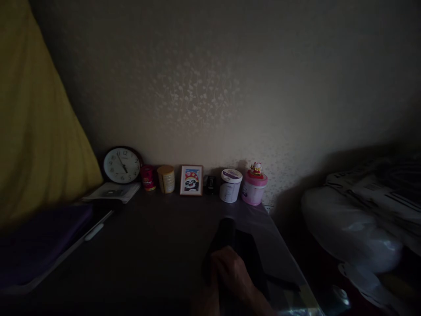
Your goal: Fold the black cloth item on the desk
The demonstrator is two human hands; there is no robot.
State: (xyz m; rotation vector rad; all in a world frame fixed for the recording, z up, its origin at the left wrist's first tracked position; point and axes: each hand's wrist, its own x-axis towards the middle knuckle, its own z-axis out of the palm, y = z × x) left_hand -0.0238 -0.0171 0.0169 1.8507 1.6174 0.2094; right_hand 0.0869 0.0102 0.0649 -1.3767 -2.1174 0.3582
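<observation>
My right hand [232,270] is low in the middle of the view, over the dark desk [148,245]. Its fingers are curled round a black object [226,232] with a rounded upper end, which I cannot identify in the dim light. A flat dark piece [251,254] lies just right of the hand on the desk. A dim skin-coloured shape [205,303] at the bottom edge may be my left hand, but its fingers do not show.
Along the wall stand a round clock [122,165], a red tin [148,177], a yellow tin [166,178], a framed panda picture [191,180], a white tub [230,185] and a pink tub [254,188]. A yellow curtain [36,131] hangs left. Bedding [355,219] lies right.
</observation>
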